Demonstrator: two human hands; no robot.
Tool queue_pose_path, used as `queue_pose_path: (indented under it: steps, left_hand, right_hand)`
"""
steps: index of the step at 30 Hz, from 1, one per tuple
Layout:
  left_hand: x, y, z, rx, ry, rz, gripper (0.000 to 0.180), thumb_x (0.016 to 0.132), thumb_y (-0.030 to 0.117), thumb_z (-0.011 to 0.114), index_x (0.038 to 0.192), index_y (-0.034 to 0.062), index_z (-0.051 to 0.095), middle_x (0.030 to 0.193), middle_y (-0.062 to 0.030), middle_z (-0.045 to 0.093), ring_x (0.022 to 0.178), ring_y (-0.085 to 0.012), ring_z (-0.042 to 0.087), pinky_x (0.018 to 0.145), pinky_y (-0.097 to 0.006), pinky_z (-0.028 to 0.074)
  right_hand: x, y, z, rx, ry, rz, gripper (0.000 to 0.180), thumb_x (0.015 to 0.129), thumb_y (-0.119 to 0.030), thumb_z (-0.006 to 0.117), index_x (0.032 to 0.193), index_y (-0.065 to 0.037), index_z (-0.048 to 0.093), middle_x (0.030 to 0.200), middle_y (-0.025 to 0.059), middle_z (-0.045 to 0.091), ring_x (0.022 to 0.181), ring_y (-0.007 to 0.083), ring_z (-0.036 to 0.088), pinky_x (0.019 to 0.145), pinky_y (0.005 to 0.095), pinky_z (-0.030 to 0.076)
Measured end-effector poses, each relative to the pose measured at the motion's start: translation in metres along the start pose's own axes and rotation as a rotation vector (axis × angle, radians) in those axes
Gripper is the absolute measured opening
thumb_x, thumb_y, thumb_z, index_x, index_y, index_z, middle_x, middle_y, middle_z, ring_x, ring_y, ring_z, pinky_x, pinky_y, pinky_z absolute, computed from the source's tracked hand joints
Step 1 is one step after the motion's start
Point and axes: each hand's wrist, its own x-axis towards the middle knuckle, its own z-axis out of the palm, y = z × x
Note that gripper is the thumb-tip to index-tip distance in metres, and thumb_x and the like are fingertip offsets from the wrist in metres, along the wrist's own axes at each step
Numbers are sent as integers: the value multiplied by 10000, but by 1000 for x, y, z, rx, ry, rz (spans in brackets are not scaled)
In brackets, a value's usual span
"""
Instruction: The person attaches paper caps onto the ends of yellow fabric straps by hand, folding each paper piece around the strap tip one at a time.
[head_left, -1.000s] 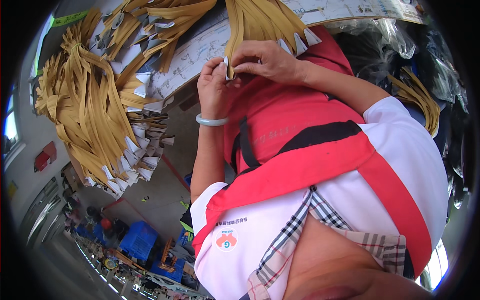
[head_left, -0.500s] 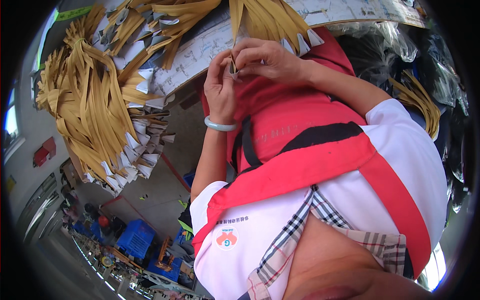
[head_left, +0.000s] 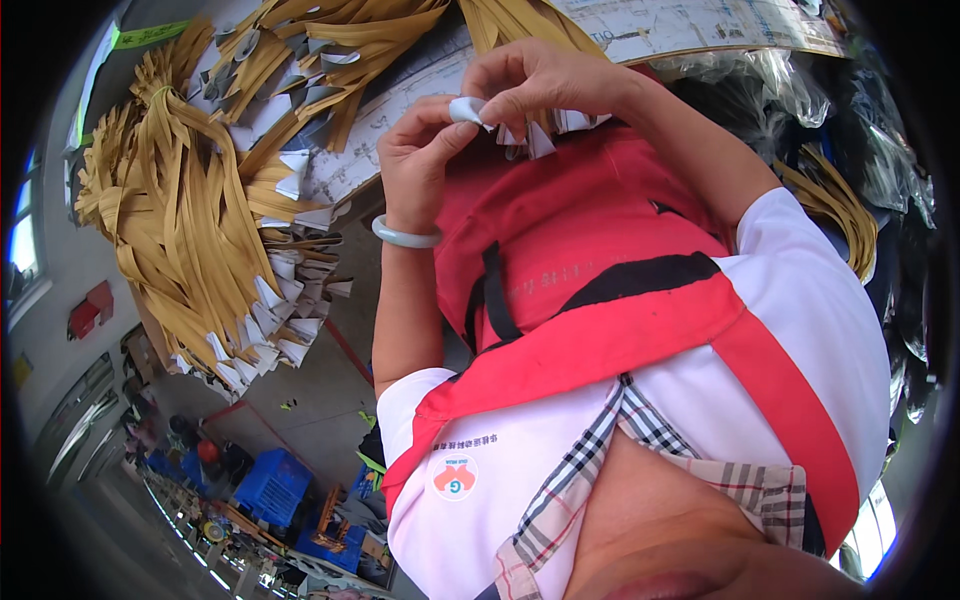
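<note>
My left hand (head_left: pixel 425 145), a pale bangle at its wrist, pinches a small folded white tab (head_left: pixel 467 109) between thumb and fingers. Close against it on the right, my right hand (head_left: pixel 548 85) has its thumb and fingertips closed at the tab's other side. The tab looks like the white ends of the tan fabric strips (head_left: pixel 520 22) lying on the table edge behind my hands. Several white strip ends (head_left: pixel 538 142) hang just below my right hand, in front of the red apron (head_left: pixel 590 200). My hands hide whether the tab joins a strip.
A large bundle of tan strips (head_left: pixel 185 210) with white ends hangs over the table's left side. More strips (head_left: pixel 370 40) lie on the worn white tabletop (head_left: pixel 700 25). At the right are clear plastic bags (head_left: pixel 790 85) and another strip bundle (head_left: pixel 830 205). A blue crate (head_left: pixel 272 487) stands on the floor.
Both hands have risen slightly; the left has shifted left and the right has turned. The tab between them now shows its broad white face. The strip ends on the right hang lower and closer together.
</note>
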Motion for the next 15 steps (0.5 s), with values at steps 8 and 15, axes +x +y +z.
queue_pose_path:
  steps: [8, 15]
  left_hand:
    - [-1, 0, 0, 147, 126, -35, 81, 841, -43, 700, 913, -8, 684, 877, -31, 680, 780, -111, 615, 733, -227, 490]
    - [-6, 3, 23, 543, 264, 217, 69, 863, -17, 694, 929, -5, 680, 784, -26, 650, 723, -100, 617, 661, -231, 511]
  right_hand:
    - [9, -2, 10, -232, 122, -163, 174, 888, -149, 700, 819, -54, 572, 771, -6, 620, 686, 69, 595, 616, 220, 480]
    - [21, 37, 11, -1079, 540, -569, 74, 928, -62, 629, 881, -31, 582, 830, -26, 579, 781, 67, 585, 664, 228, 479]
